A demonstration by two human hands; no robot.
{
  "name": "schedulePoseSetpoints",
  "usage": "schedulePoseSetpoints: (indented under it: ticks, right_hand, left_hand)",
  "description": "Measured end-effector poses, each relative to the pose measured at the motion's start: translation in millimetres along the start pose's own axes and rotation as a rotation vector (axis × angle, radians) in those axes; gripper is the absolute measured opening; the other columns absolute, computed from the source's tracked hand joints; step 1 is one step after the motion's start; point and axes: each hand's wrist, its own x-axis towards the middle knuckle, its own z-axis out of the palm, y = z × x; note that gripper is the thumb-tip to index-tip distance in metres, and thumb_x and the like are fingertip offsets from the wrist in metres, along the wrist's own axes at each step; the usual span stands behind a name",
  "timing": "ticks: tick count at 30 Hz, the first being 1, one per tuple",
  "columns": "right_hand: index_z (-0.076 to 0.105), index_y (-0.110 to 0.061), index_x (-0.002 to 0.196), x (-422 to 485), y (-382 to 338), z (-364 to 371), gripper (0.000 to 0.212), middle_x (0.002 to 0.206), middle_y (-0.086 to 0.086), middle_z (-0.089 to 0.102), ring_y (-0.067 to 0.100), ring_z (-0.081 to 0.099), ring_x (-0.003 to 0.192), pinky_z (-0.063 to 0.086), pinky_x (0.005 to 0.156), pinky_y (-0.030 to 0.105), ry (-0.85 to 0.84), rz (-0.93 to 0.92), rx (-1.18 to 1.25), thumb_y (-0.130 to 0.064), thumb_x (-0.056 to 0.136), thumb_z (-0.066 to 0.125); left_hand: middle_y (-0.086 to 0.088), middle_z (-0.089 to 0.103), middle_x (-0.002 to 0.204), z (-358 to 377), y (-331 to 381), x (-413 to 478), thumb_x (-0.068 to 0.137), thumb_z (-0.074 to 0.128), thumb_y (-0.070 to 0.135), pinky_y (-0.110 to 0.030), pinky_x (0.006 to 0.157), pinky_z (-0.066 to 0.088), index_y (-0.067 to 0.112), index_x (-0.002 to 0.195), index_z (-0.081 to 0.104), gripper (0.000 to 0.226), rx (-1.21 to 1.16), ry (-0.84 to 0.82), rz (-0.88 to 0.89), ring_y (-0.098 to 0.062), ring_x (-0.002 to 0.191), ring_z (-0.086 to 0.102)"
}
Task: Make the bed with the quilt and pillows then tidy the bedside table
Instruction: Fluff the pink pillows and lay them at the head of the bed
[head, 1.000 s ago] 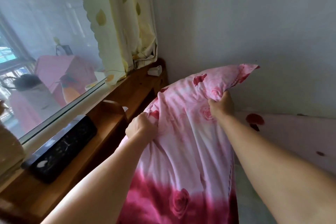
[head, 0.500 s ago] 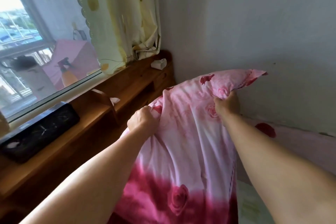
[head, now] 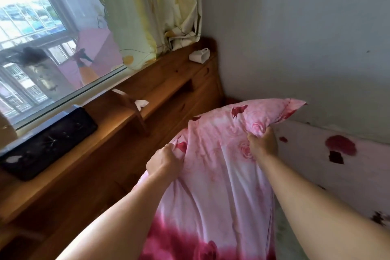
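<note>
A pink pillow (head: 217, 175) with a rose print, dark red at its lower end, is held up in front of me near the bed's head. My left hand (head: 165, 161) grips its left upper edge. Near the upper right corner, my right hand (head: 262, 143) clutches a bunch of the fabric. The pillow's far corner points toward the grey wall. Behind it on the right lies white bedding with red flowers (head: 337, 154).
A wooden headboard shelf (head: 164, 82) runs along the left under the window. On it lie a black box (head: 46, 141), a crumpled tissue (head: 141, 103) and a white mug on its side (head: 199, 55). A pale curtain (head: 152, 6) hangs above the shelf.
Both hands have lowered the pillow and carried it a little to the right, toward the wall corner. My view has swung left and up, showing more window.
</note>
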Motion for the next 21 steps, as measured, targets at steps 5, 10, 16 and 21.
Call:
schedulePoseSetpoints:
  ticks: [5,10,16,21]
  right_hand:
    - [0.047,-0.005,0.129,-3,27,29,0.044,0.128,0.019,0.057,0.037,0.055,0.114,0.041,0.088,0.032,0.058,0.059,-0.057,-0.011,0.087,0.058]
    - [0.044,-0.010,0.135,3,40,51,0.054,0.131,0.018,0.055,0.038,0.054,0.116,0.045,0.097,0.041,0.115,0.117,-0.071,-0.014,0.083,0.058]
    - [0.034,-0.013,0.143,28,36,59,0.071,0.139,0.011,0.050,0.032,0.050,0.124,0.042,0.104,0.040,0.126,0.104,-0.044,-0.027,0.079,0.061]
    - [0.009,-0.007,0.152,56,47,66,0.090,0.156,0.013,0.023,0.032,0.031,0.140,0.033,0.112,0.046,-0.021,0.132,-0.306,-0.040,0.085,0.059]
  left_hand:
    - [0.002,0.065,0.118,36,-26,25,0.086,0.043,0.055,-0.034,0.082,0.050,0.035,0.132,0.050,0.051,-0.022,-0.108,0.071,-0.024,0.105,0.062]
    - [0.003,0.067,0.105,54,-39,50,0.088,0.042,0.057,-0.033,0.075,0.052,0.035,0.127,0.053,0.047,-0.064,-0.147,0.116,-0.023,0.091,0.063]
    - [-0.003,0.061,0.116,48,-36,84,0.083,0.051,0.052,-0.040,0.087,0.053,0.034,0.131,0.050,0.051,-0.052,-0.257,0.100,-0.029,0.100,0.061]
    - [-0.007,0.011,0.157,38,-29,101,0.081,0.062,0.051,-0.063,0.110,0.022,0.030,0.149,0.022,0.081,0.226,-0.383,0.084,-0.043,0.140,0.021]
